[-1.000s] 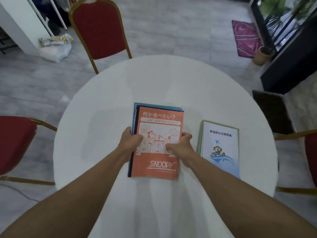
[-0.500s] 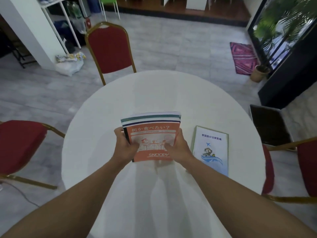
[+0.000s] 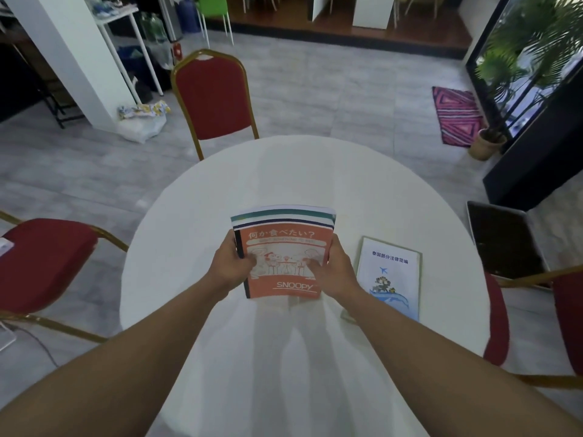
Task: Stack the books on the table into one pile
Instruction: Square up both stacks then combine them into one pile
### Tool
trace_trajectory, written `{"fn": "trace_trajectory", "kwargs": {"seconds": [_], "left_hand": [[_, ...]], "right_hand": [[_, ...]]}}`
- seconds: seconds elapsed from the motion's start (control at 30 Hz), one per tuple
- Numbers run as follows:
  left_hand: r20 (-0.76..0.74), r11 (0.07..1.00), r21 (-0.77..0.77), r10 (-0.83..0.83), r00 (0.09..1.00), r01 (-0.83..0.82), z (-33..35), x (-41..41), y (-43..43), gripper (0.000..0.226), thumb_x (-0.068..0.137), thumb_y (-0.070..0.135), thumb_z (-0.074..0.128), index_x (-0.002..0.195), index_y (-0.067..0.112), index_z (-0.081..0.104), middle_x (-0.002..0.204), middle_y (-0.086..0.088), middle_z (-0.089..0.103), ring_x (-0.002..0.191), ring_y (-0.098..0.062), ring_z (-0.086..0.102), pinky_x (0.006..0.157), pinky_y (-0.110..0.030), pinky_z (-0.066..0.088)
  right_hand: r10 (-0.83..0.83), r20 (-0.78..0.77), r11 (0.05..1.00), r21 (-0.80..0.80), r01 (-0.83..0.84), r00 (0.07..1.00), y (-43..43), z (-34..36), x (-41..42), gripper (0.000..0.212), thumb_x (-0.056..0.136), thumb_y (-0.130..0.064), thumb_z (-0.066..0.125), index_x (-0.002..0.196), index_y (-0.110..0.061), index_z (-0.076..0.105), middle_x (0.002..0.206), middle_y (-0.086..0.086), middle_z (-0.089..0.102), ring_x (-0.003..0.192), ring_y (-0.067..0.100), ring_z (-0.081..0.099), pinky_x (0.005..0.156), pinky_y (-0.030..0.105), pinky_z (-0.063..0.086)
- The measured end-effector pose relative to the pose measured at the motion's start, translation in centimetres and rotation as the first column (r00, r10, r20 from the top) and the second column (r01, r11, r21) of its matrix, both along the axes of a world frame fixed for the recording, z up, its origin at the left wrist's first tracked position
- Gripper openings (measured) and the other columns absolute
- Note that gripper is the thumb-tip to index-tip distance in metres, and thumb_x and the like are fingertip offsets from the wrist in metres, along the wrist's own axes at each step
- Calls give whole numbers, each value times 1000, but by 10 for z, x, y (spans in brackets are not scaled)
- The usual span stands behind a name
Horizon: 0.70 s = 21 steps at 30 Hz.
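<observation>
A pile of books (image 3: pixel 285 247) with an orange Snoopy cover on top is tilted up on its near edge above the round white table (image 3: pixel 315 184); its top edges show teal, white and dark blue bands. My left hand (image 3: pixel 232 266) grips the pile's left side and my right hand (image 3: pixel 334 271) grips its right side. A white and blue book (image 3: pixel 391 275) with a green border lies flat on the table just right of my right hand, apart from the pile.
Red chairs with gold frames stand at the far side (image 3: pixel 211 96), the left (image 3: pixel 44 260) and the right (image 3: pixel 561 316) of the table. A dark box (image 3: pixel 504 241) sits on the floor to the right, a potted plant (image 3: pixel 487 146) beyond it.
The pile lay flat on the table a second ago; both hands have lifted and tilted it upright, so its top edges now face me. The view has also tipped up.
</observation>
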<state>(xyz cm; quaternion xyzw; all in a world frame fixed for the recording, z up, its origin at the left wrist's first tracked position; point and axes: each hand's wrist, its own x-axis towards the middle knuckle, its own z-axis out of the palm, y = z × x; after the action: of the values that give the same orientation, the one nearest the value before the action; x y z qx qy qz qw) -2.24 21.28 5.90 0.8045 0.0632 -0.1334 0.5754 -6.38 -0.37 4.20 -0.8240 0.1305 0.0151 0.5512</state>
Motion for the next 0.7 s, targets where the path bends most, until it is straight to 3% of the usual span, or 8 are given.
{"fn": "trace_trajectory", "kwargs": {"seconds": [0.17, 0.27, 0.37, 0.57, 0.7], "left_hand": [[59, 999, 34, -31, 998, 29, -2, -5, 1, 46, 87, -2, 61, 121, 28, 50, 107, 12, 65, 100, -12, 63, 61, -16, 51], [84, 999, 44, -19, 996, 15, -7, -12, 0, 45, 86, 1, 61, 122, 26, 51, 109, 11, 66, 100, -11, 63, 73, -25, 54], [48, 997, 75, -40, 998, 37, -17, -17, 0, 43, 89, 3, 61, 124, 25, 51, 115, 5, 65, 104, -19, 62, 75, -31, 56], [49, 992, 115, -58, 997, 52, -16, -14, 3, 39, 90, 4, 61, 115, 31, 52, 104, 16, 61, 101, -18, 60, 64, -18, 50], [12, 992, 117, -51, 999, 49, -17, -12, 4, 41, 90, 5, 63, 117, 33, 50, 107, 13, 61, 102, -19, 59, 61, -17, 50]], "right_hand": [[20, 37, 999, -38, -18, 999, -6, -1, -3, 41, 91, -10, 68, 123, -25, 48, 113, -7, 66, 99, 8, 61, 83, 22, 51], [21, 5, 999, -41, -21, 1000, -7, -3, -7, 42, 91, -10, 68, 124, -24, 47, 115, -6, 66, 101, 9, 60, 82, 19, 48], [57, -82, 994, -87, -64, 995, -6, -7, -11, 41, 94, -10, 63, 129, -20, 44, 125, 0, 63, 114, 20, 60, 91, 30, 50], [52, -98, 986, -152, -66, 994, -7, -7, -11, 35, 97, -11, 57, 129, -19, 47, 123, 1, 64, 108, 20, 61, 86, 29, 47], [55, -107, 984, -163, -72, 993, -9, -11, -11, 33, 96, -12, 58, 126, -21, 48, 118, -2, 65, 102, 17, 61, 80, 26, 46]]}}
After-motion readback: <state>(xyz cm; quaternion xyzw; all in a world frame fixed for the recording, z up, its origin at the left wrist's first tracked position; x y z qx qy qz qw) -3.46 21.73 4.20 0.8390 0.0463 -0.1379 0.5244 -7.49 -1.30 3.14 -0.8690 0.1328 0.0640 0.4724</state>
